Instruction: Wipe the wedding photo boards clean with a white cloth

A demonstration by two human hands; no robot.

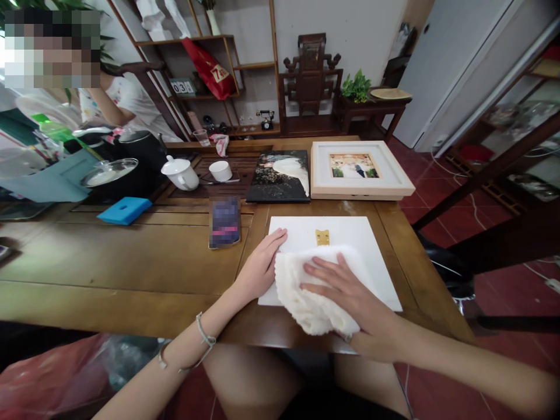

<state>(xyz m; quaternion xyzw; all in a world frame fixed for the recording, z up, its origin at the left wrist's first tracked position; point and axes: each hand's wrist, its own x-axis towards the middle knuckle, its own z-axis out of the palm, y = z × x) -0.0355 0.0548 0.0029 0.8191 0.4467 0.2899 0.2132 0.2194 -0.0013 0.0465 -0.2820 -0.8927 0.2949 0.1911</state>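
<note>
A white board (376,274) with a small gold-coloured metal fitting (322,237) lies on the table near its front edge. My left hand (262,262) rests along the left edge of this board, fingers stretched out and holding nothing. On top of the board, a white cloth (301,303) with a scalloped edge is bunched under my right hand (350,291). The fingers of that hand are spread over the cloth and press it down, while its thumb is mostly hidden at the cloth's lower edge.
Behind the board stand a dark photo panel (284,175) and a light framed picture (363,169). Further left are a phone (224,223), a blue block (125,210), a white lidded cup (181,173) and a black pot (114,178). Another person (140,111) sits at the far left.
</note>
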